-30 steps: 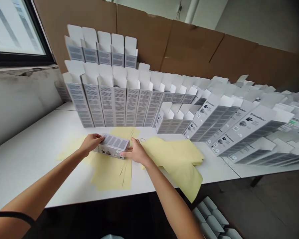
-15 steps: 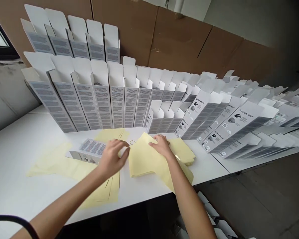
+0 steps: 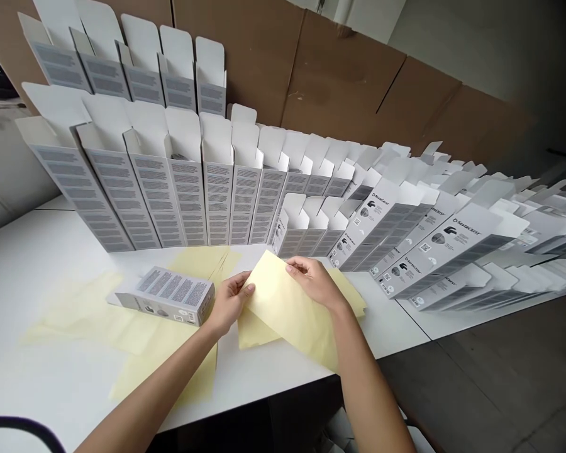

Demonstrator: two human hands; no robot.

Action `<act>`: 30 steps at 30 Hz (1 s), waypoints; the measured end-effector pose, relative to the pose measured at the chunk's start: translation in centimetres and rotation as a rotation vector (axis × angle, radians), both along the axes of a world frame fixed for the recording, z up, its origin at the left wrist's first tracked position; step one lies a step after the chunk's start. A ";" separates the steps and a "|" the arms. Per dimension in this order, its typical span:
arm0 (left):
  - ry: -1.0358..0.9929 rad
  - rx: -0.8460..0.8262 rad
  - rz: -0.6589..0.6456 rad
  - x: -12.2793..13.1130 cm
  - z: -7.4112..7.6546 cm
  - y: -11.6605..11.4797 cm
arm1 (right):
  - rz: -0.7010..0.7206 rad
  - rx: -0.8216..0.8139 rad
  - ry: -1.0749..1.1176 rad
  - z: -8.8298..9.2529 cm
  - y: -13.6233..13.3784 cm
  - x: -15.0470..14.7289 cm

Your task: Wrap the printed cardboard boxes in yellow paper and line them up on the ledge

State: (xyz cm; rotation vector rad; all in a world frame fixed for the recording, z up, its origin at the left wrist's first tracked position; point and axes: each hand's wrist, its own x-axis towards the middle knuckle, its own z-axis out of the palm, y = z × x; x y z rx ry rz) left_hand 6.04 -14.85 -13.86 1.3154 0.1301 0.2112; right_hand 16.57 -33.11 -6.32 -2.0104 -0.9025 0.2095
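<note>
Both of my hands hold one pale yellow sheet [image 3: 287, 311], lifted off a stack of yellow sheets [image 3: 351, 292] on the white table [image 3: 42, 264]. My left hand [image 3: 229, 305] pinches the sheet's left edge. My right hand [image 3: 314, 283] grips its upper edge with curled fingers. A small grey printed box [image 3: 167, 294] lies on its side just left of my left hand, resting on more yellow sheets [image 3: 136, 333] spread over the table.
Rows of tall open white-and-grey cartons [image 3: 188, 189] stand behind the box, with several more stacked higher [image 3: 136, 69]. Other cartons lean and lie to the right [image 3: 434, 242]. Brown cardboard [image 3: 358, 82] lines the back. The table's front edge runs below my hands.
My hands let go of the small grey box, which now lies on the table. Both moved right to the yellow stack and lifted one sheet. The camera has turned right.
</note>
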 end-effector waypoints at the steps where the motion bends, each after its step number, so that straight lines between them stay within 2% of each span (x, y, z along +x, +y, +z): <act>1: -0.006 -0.029 -0.010 0.0 -0.2 0.0 | -0.003 -0.017 -0.009 0.3 0.1 0.0; 6: -0.006 -0.155 -0.058 -0.6 -0.1 0.2 | -0.037 -0.028 -0.061 1.2 0.6 0.2; 10: 0.002 -0.376 -0.153 -1.4 0.9 -0.2 | -0.096 0.033 -0.097 1.3 1.1 0.3; 14: 0.014 -0.521 -0.177 -1.7 0.7 -0.6 | -0.130 0.046 -0.217 1.0 1.9 0.5; 16: 0.038 -0.533 -0.191 -1.6 0.3 -0.6 | -0.160 0.028 -0.353 0.5 2.4 0.4; 19: 0.044 -0.565 -0.153 -1.3 -0.3 -0.5 | -0.261 0.047 -0.724 -0.5 3.1 -0.4; 21: 0.027 -0.609 -0.124 -1.1 -0.7 -0.4 | -0.172 0.042 -0.903 -1.1 3.4 -1.3; 24: 0.009 -0.655 -0.092 -0.9 -1.0 -0.4 | 0.088 -0.026 -0.959 -1.9 3.7 -2.7; 30: 0.014 -0.610 -0.033 -0.9 -1.4 -0.8 | 0.186 -0.018 -0.863 -2.5 4.2 -3.2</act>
